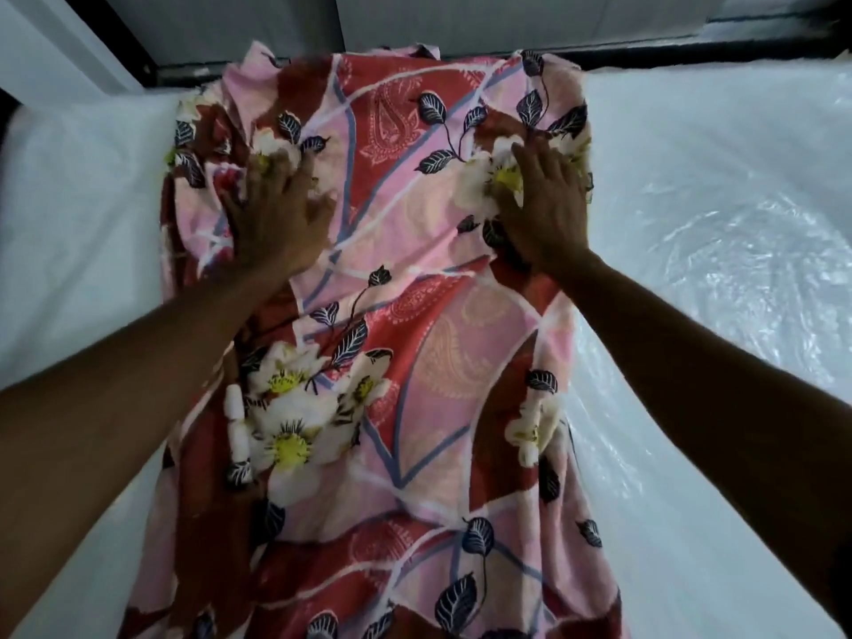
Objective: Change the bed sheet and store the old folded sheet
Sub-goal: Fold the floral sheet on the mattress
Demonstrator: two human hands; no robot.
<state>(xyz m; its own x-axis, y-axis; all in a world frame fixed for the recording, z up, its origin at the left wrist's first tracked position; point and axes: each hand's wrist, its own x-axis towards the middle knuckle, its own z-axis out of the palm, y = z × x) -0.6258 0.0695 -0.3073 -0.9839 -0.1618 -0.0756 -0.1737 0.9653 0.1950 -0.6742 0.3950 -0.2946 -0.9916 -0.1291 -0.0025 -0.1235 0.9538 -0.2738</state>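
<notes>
Floral sheet point(415, 362) lies on the mattress point(714, 200) beneath left grip point(276, 209) and right grip point(544, 209), both pressing flat, fingers spread.

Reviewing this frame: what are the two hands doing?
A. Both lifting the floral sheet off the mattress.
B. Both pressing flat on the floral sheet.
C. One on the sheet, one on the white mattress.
B: the left hand and right hand both lie flat, fingers spread, on the floral sheet, which rests on the mattress.
</notes>
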